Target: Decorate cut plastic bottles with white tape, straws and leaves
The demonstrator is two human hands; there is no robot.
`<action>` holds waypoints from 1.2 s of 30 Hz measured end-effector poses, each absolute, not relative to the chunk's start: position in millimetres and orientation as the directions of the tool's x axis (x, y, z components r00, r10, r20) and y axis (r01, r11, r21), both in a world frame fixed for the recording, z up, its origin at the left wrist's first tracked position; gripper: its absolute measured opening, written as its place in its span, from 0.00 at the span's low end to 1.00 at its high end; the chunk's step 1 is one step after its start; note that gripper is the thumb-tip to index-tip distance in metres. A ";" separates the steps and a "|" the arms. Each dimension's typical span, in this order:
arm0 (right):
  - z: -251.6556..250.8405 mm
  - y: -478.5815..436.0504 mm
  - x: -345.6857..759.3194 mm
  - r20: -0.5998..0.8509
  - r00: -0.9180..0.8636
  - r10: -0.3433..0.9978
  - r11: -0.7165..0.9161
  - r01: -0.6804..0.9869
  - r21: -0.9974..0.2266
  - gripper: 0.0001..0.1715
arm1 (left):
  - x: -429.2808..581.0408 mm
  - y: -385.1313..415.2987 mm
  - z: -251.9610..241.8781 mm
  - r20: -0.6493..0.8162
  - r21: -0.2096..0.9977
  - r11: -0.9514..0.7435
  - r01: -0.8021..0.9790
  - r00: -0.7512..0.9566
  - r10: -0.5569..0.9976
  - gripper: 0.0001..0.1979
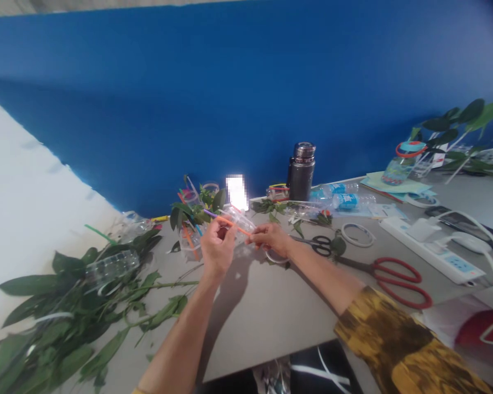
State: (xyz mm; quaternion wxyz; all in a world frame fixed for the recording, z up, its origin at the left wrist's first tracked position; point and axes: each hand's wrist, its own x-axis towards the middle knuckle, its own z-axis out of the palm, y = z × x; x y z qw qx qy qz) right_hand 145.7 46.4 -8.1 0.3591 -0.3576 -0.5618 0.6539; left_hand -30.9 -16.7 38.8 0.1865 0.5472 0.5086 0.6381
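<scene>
My left hand (217, 249) is closed around drinking straws over the grey table: an orange straw (237, 226) and, at its upper left, a purple straw (210, 213). My right hand (271, 239) pinches at the lower right end of the orange straw, its fingertips close together. Just behind the straws a clear plastic piece (243, 219) shows, but I cannot tell whether either hand touches it. Left of my left hand stands a clear container (189, 250) with coloured straws and leaves. A white coiled tie (276, 257) lies under my right hand.
Leafy branches (69, 306) and a clear bottle (113, 268) cover the left side. At the right lie black scissors (321, 246), red-handled scissors (398, 279) and a power strip (431, 250). A dark thermos (302, 174), plastic bottles (347, 201) and a bright screen (236, 191) are along the blue wall.
</scene>
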 end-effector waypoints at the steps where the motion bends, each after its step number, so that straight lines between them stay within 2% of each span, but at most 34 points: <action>1: -7.3 46.6 146.3 -0.067 -0.501 0.863 -0.114 -0.063 -0.992 0.19 | -31.5 -16.7 38.9 0.507 0.854 -0.411 0.318 -0.334 0.795 0.12; 6: -5.4 50.3 152.7 -0.107 -0.562 0.820 -0.228 -0.149 -0.962 0.30 | -32.4 -15.4 38.1 0.502 0.861 -0.420 0.286 -0.350 0.791 0.16; 9: -5.9 51.8 156.0 -0.055 -0.625 0.778 -0.280 -0.267 -0.922 0.42 | -32.3 -14.9 37.4 0.490 0.871 -0.424 0.250 -0.353 0.797 0.18; 12: -8.2 51.7 155.7 -0.007 -0.686 0.727 -0.310 -0.319 -0.895 0.47 | -32.9 -14.8 36.3 0.485 0.873 -0.431 0.227 -0.327 0.811 0.19; 20: -15.2 50.3 147.9 0.031 -0.674 0.738 -0.307 -0.376 -0.874 0.41 | -32.9 -13.9 33.2 0.531 0.844 -0.467 0.263 -0.288 0.797 0.21; 26: -11.9 44.2 142.0 0.045 -0.641 0.766 -0.323 -0.445 -0.836 0.37 | -32.7 -10.8 22.9 0.617 0.785 -0.534 0.313 -0.321 0.718 0.34; 29: -11.2 41.5 138.3 0.051 -0.629 0.776 -0.331 -0.474 -0.816 0.35 | -32.1 -10.8 20.2 0.670 0.739 -0.568 0.362 -0.315 0.672 0.36; 36: -12.1 41.9 136.0 0.087 -0.575 0.814 -0.312 -0.558 -0.769 0.36 | -30.7 -12.6 21.4 0.749 0.656 -0.576 0.487 -0.329 0.575 0.40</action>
